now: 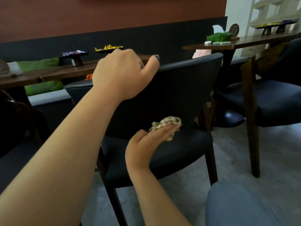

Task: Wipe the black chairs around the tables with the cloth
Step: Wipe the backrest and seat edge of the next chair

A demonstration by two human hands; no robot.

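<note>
A black padded chair (187, 88) with dark wooden legs stands in the middle, its back turned toward me. My left hand (120, 74) grips the top edge of the backrest, fingers curled over it. Lower down, my right hand (146, 141) holds a crumpled pale patterned cloth (166, 124) against the bottom of the backrest, just above the seat. A second black chair (276, 101) stands at the right, beside the other table.
A long wooden table (53, 74) behind the chair carries small stands with wrapped sweets (108, 47) and green bundles. A second table (254, 40) at the right holds a green bundle and more stands. Grey floor (232, 160) lies between the chairs. A blue-clad knee (241, 204) shows at bottom right.
</note>
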